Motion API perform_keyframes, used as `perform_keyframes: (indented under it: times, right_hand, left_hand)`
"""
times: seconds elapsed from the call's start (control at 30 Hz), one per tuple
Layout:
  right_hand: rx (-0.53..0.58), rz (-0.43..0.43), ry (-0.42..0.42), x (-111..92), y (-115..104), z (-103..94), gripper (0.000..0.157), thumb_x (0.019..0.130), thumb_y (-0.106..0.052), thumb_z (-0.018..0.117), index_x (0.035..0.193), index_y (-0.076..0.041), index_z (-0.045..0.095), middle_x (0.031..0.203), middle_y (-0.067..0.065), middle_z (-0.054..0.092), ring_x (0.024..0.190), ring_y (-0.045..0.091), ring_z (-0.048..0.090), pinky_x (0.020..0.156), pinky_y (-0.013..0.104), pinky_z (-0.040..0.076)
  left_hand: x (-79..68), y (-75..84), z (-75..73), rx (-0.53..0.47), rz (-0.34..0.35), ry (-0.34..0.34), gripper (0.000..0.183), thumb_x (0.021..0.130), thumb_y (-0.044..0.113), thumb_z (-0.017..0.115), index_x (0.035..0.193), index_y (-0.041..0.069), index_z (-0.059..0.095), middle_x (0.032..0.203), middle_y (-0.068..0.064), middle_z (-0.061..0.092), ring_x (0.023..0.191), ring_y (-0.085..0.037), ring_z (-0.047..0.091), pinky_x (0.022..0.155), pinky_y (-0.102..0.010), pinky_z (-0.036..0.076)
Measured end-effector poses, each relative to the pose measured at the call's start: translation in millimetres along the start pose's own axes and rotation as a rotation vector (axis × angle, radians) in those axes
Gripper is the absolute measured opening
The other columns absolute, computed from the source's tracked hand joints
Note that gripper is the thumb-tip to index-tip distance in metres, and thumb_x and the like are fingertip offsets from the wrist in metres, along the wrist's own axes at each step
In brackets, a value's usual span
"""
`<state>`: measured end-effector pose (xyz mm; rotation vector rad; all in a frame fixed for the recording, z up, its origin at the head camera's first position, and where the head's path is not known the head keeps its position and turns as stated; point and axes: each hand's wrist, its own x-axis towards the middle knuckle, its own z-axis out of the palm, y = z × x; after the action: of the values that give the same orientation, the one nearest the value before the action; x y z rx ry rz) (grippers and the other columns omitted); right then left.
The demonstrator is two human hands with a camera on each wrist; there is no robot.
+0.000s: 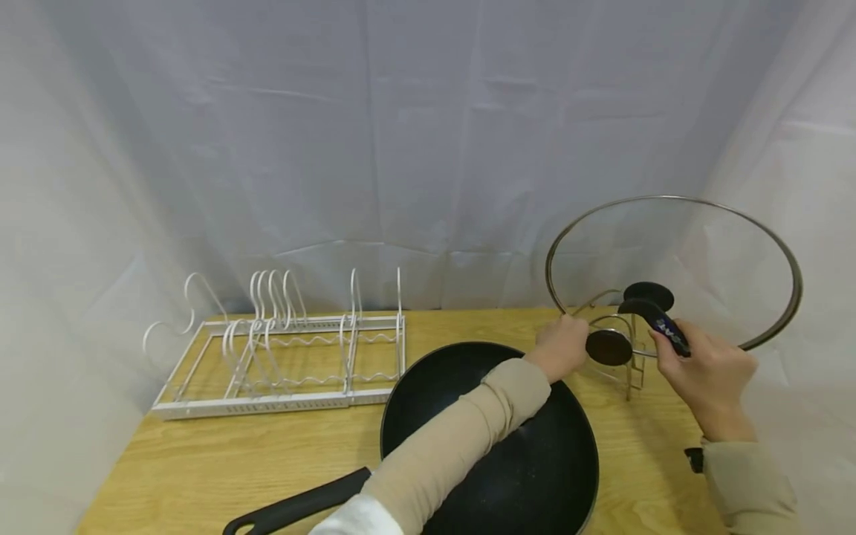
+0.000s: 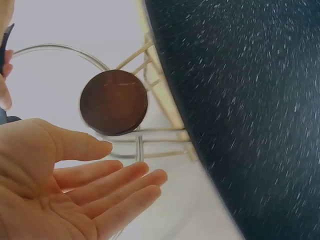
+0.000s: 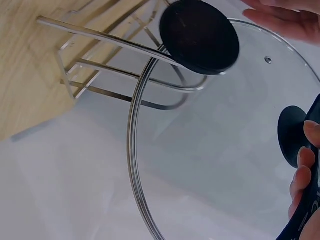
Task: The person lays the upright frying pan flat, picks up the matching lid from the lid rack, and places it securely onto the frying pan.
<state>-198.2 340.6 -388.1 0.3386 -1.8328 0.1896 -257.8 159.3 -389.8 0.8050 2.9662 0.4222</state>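
Observation:
My right hand [image 1: 709,375] grips the black handle [image 1: 675,338] of a large glass lid [image 1: 729,253] with a metal rim, tilted upright at the right. The lid's lower edge passes between the wires of a small metal stand [image 3: 115,42], which has a round dark disc [image 2: 114,102] at its front. Whether the lid's weight rests on the stand, I cannot tell. My left hand [image 2: 75,190] is beside the disc, palm turned up and fingers extended, holding nothing. In the head view, that left arm reaches across a black frying pan [image 1: 515,475].
The pan's long black handle [image 1: 304,501] points toward the front left. An extendable white wire rack [image 1: 267,405] with upright loops stands at the left on the wooden table [image 1: 187,475]. White curtains [image 1: 428,148] hang behind and at both sides.

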Motion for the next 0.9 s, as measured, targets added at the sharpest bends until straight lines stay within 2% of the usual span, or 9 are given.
perform_keyframes:
  times: [0.1, 0.23, 0.4, 0.5, 0.6, 0.73, 0.83, 0.9]
  right_hand:
    - [0.001, -0.003, 0.005, 5.5, -3.0, -3.0, 0.035, 0.081, -0.032, 0.063, 0.077, 0.002, 0.069, 0.058, 0.017, 0.062, 0.034, 0.030, 0.047, 0.031, 0.036, 0.023]
    - [0.006, 0.004, 0.044, 14.0, -9.6, -8.6, 0.039, 0.081, -0.034, 0.062, 0.075, 0.004, 0.068, 0.058, 0.018, 0.062, 0.034, 0.032, 0.046, 0.031, 0.035, 0.022]
    - [0.005, 0.008, 0.081, 22.3, -11.9, -11.5, 0.038, 0.080, -0.033, 0.064, 0.073, 0.003, 0.067, 0.058, 0.018, 0.061, 0.037, 0.035, 0.048, 0.032, 0.038, 0.021]
    - [-0.002, 0.011, 0.082, 23.7, -8.8, -12.7, 0.035, 0.079, -0.032, 0.065, 0.073, 0.003, 0.067, 0.059, 0.018, 0.062, 0.039, 0.036, 0.049, 0.032, 0.038, 0.021]
    - [-0.009, 0.013, 0.092, 27.3, -9.6, -15.6, 0.035, 0.079, -0.032, 0.065, 0.072, 0.002, 0.066, 0.058, 0.017, 0.061, 0.036, 0.034, 0.047, 0.032, 0.036, 0.018]
    - [-0.008, -0.002, 0.095, 34.2, -11.9, -19.9, 0.037, 0.080, -0.032, 0.064, 0.073, 0.003, 0.067, 0.057, 0.018, 0.061, 0.033, 0.033, 0.045, 0.031, 0.035, 0.016]
    - [-0.009, -0.018, 0.084, 40.2, -14.5, -24.1, 0.038, 0.082, -0.032, 0.063, 0.074, 0.005, 0.067, 0.057, 0.019, 0.061, 0.032, 0.032, 0.044, 0.030, 0.034, 0.016]
    - [-0.006, -0.024, 0.083, 44.1, -16.8, -27.4, 0.038, 0.082, -0.031, 0.063, 0.074, 0.005, 0.067, 0.056, 0.019, 0.060, 0.031, 0.032, 0.043, 0.030, 0.033, 0.016]
  left_hand:
    - [-7.7, -2.6, -11.6, -0.004, -0.014, -0.020, 0.008, 0.091, 0.018, 0.059, 0.084, 0.018, 0.059, 0.073, 0.004, 0.057, 0.052, -0.008, 0.047, 0.040, -0.024, 0.033]
    - [-19.2, -6.8, -25.3, -0.023, 0.005, -0.044, 0.011, 0.092, 0.023, 0.058, 0.083, 0.018, 0.057, 0.066, 0.004, 0.052, 0.047, -0.008, 0.042, 0.038, -0.024, 0.031]
    - [-38.0, -11.8, -44.2, -0.017, 0.083, -0.043, 0.009, 0.096, 0.020, 0.051, 0.088, 0.017, 0.055, 0.067, 0.002, 0.051, 0.045, -0.008, 0.039, 0.037, -0.022, 0.028]
    - [-49.5, -14.3, -53.1, -0.004, 0.135, -0.036, 0.015, 0.097, 0.018, 0.046, 0.084, 0.017, 0.052, 0.066, 0.001, 0.050, 0.043, -0.008, 0.037, 0.036, -0.022, 0.027]
    - [-61.1, -16.4, -59.6, 0.029, 0.170, -0.022, 0.015, 0.098, 0.020, 0.043, 0.086, 0.017, 0.051, 0.065, 0.001, 0.048, 0.043, -0.009, 0.039, 0.036, -0.022, 0.027]
    - [-77.5, -20.1, -66.3, 0.086, 0.210, 0.004, 0.015, 0.098, 0.023, 0.044, 0.104, 0.016, 0.056, 0.064, 0.003, 0.049, 0.043, -0.008, 0.043, 0.036, -0.021, 0.029]
    - [-90.4, -23.8, -70.8, 0.124, 0.233, 0.025, 0.029, 0.098, 0.025, 0.045, 0.124, 0.015, 0.053, 0.072, 0.003, 0.055, 0.046, -0.007, 0.046, 0.036, -0.021, 0.032]
    - [-99.6, -26.9, -73.8, 0.148, 0.246, 0.044, 0.035, 0.099, 0.026, 0.044, 0.131, 0.014, 0.049, 0.081, 0.002, 0.059, 0.049, -0.007, 0.048, 0.037, -0.020, 0.034]
